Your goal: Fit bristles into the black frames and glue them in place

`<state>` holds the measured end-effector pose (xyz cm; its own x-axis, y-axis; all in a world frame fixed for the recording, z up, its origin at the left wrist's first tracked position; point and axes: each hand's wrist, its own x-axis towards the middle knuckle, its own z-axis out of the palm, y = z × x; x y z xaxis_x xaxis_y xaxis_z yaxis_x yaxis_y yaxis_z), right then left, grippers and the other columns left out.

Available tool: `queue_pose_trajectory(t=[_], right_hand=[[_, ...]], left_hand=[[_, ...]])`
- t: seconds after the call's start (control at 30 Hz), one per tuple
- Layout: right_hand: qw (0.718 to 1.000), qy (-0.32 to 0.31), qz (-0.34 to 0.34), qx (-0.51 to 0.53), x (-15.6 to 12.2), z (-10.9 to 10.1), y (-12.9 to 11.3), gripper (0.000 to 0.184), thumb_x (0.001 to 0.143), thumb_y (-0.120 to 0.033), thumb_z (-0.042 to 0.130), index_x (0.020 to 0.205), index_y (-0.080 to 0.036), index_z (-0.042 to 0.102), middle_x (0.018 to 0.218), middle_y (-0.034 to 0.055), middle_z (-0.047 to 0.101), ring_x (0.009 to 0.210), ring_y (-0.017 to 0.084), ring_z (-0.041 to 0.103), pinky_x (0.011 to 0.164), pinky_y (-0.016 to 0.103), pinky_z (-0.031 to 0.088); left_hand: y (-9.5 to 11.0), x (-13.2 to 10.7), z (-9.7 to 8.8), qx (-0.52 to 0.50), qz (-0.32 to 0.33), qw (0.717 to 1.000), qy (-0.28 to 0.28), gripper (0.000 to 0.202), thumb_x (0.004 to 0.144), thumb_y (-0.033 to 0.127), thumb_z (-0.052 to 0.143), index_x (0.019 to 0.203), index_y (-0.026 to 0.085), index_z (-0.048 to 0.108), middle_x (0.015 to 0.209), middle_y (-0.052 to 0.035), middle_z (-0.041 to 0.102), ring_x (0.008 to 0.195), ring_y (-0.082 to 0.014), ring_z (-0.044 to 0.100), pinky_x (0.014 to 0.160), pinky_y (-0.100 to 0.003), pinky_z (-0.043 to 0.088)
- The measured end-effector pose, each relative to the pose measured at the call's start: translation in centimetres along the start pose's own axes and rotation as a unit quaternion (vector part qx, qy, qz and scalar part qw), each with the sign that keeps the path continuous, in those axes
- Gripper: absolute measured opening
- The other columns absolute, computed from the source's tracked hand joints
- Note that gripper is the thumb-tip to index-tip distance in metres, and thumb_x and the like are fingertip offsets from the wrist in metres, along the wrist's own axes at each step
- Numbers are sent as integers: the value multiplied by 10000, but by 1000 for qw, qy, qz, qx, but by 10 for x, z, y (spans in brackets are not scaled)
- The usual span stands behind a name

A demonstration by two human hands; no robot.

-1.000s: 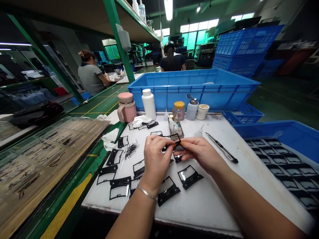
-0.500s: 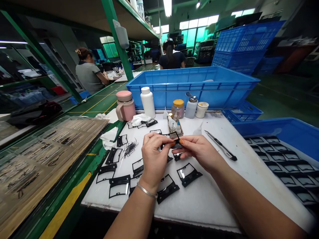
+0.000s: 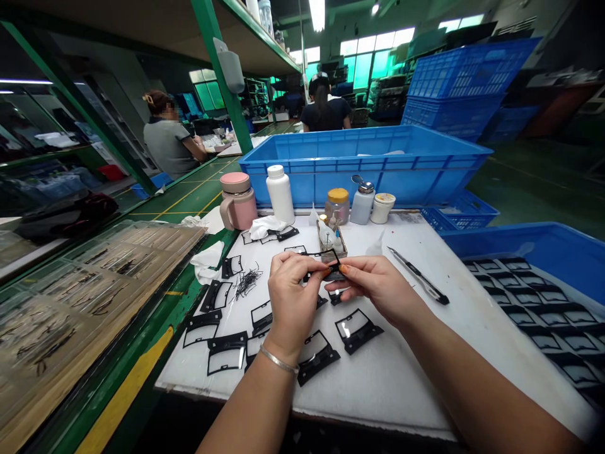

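Our left hand [image 3: 293, 287] and right hand [image 3: 378, 284] both pinch one black frame [image 3: 334, 276]; we see more frames [image 3: 206, 320] along the white surface's [image 3: 401, 384] left edge.

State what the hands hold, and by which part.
The left hand and right hand pinch a black frame below its upper edge; the exact contact is hidden.

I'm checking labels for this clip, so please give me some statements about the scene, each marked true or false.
1. The left hand and right hand hold one black frame between them. True.
2. The pointed tool lies left of both hands. False: it lies to their right.
3. A yellow-lidded jar stands beyond the hands. True.
4. The pink mug lies on its side. False: it stands upright.
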<state>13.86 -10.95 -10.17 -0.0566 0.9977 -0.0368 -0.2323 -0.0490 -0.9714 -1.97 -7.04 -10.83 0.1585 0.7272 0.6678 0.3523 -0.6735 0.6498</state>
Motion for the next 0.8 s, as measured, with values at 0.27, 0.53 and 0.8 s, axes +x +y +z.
queue_pose_trajectory(t=[0.27,0.53,0.8], right_hand=[[1000,-4,-10,-22,-1,1,-1,302,822,-360,686,1058,-178,734,1047,105,698,809,181,703,578,186,547],[994,13,-53,-91,-4,6,-3,311,824,-361,674,1066,-175,729,965,83,711,818,198,700,566,208,551],[986,60,-77,-135,-5,12,-1,261,849,-356,648,984,-153,743,848,70,716,748,193,702,529,210,543]], left_hand=[[1,0,1,5,12,1000,7,94,813,164,671,753,231,701,781,2,688,887,-188,544,849,-364,441],[1,0,0,4,15,1000,7,82,816,170,672,764,230,696,793,5,689,885,-184,552,846,-365,432],[2,0,1,8,22,1000,0,77,818,175,671,776,231,703,784,2,687,877,-185,550,856,-366,428]])
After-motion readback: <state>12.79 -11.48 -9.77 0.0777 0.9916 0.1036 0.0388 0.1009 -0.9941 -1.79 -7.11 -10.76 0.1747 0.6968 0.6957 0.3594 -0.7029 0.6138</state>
